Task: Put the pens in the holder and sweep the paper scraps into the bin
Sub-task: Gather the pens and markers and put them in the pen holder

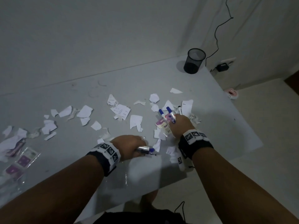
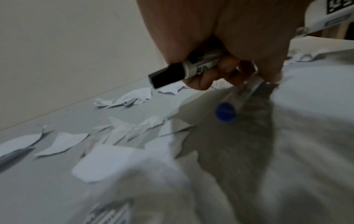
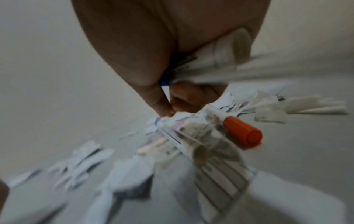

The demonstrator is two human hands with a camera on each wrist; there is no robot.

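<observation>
Fingers of the right hand (image 1: pixel 182 125) curl round two blue-capped markers (image 1: pixel 168 115), the left hand (image 1: pixel 131 145) grips another marker (image 1: pixel 144 149); stiff, light barrels, best held mid-shaft, with flimsy paper scraps (image 1: pixel 84 111) strewn beyond and the mesh holder (image 1: pixel 194 63) far ahead

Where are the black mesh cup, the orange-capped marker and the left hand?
mesh cup (image 1: pixel 194 63): head view, side wall.
orange-capped marker (image 3: pixel 242 131): right wrist view, cap.
left hand (image 1: pixel 129 143): head view, back of hand.
</observation>
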